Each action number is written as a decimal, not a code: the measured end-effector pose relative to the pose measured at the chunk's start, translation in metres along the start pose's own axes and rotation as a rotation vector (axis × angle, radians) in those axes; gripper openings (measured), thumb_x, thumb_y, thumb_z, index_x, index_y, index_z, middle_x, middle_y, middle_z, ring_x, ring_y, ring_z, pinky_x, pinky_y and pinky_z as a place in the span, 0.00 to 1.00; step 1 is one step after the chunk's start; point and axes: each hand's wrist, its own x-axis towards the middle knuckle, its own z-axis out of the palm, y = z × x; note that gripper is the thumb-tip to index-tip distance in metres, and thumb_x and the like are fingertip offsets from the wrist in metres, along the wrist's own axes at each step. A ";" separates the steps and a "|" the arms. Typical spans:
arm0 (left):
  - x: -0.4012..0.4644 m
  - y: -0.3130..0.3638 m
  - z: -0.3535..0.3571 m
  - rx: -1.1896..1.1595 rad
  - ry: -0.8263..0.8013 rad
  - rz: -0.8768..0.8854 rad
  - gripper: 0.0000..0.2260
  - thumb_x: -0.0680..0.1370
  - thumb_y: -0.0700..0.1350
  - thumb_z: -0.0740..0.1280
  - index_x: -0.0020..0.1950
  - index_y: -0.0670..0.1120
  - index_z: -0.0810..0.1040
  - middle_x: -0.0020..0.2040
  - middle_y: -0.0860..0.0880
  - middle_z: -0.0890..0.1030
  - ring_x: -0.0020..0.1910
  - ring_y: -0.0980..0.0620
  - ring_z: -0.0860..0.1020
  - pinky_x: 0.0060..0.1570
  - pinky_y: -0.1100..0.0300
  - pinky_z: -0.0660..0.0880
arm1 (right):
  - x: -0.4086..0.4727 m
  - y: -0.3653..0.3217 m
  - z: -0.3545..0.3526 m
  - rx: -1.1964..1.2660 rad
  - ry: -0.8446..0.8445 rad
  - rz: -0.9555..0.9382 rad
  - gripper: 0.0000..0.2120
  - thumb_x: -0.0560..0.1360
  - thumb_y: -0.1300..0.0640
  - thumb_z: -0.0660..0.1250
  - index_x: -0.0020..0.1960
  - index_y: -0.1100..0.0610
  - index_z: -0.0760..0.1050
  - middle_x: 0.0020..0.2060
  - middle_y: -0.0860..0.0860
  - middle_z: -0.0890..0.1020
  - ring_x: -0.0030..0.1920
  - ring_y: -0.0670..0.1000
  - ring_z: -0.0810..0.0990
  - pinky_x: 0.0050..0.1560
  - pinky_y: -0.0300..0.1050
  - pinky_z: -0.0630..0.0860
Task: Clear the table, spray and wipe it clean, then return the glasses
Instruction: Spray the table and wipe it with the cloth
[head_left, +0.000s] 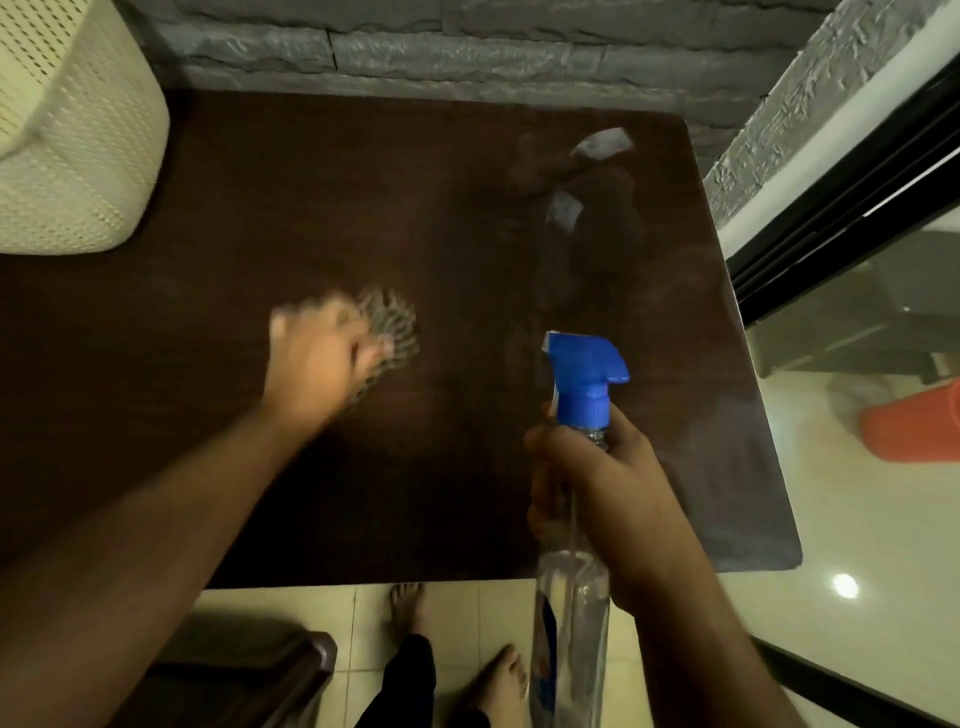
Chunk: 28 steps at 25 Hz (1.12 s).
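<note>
The dark brown table (467, 218) fills most of the view, with faint misty streaks toward its right side. My left hand (317, 358) is blurred over the table's middle and grips a small grey scrubber or cloth (389, 338) pressed against the surface. My right hand (597, 478) is closed around the neck of a clear spray bottle (571, 597) with a blue trigger head (584, 374), held upright above the table's front right part. No glasses are in view.
A cream perforated basket (67, 130) stands at the table's left rear corner. A grey stone wall (467, 41) runs behind. A dark stool or bin (249, 675) and my bare feet (498, 680) are on the tiled floor in front. An orange bucket (914, 426) sits on the right.
</note>
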 end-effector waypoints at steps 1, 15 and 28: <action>0.040 0.000 0.008 -0.005 0.038 -0.130 0.16 0.77 0.57 0.61 0.50 0.47 0.80 0.53 0.44 0.78 0.52 0.40 0.76 0.54 0.46 0.66 | -0.001 0.001 0.002 -0.004 0.005 0.007 0.08 0.73 0.62 0.67 0.51 0.55 0.72 0.31 0.53 0.75 0.30 0.54 0.74 0.33 0.47 0.76; -0.007 0.014 0.000 0.000 -0.054 -0.039 0.17 0.77 0.57 0.61 0.52 0.45 0.79 0.57 0.41 0.77 0.56 0.38 0.75 0.58 0.44 0.64 | -0.009 0.006 -0.016 -0.116 0.003 0.036 0.13 0.75 0.59 0.66 0.58 0.52 0.69 0.38 0.50 0.77 0.32 0.47 0.77 0.33 0.42 0.79; -0.102 0.021 -0.015 -0.055 -0.063 -0.167 0.14 0.77 0.54 0.64 0.48 0.44 0.81 0.54 0.42 0.78 0.52 0.40 0.76 0.53 0.46 0.65 | -0.041 0.026 -0.040 -0.105 -0.024 0.048 0.12 0.75 0.59 0.66 0.58 0.56 0.70 0.35 0.53 0.77 0.30 0.49 0.76 0.30 0.40 0.78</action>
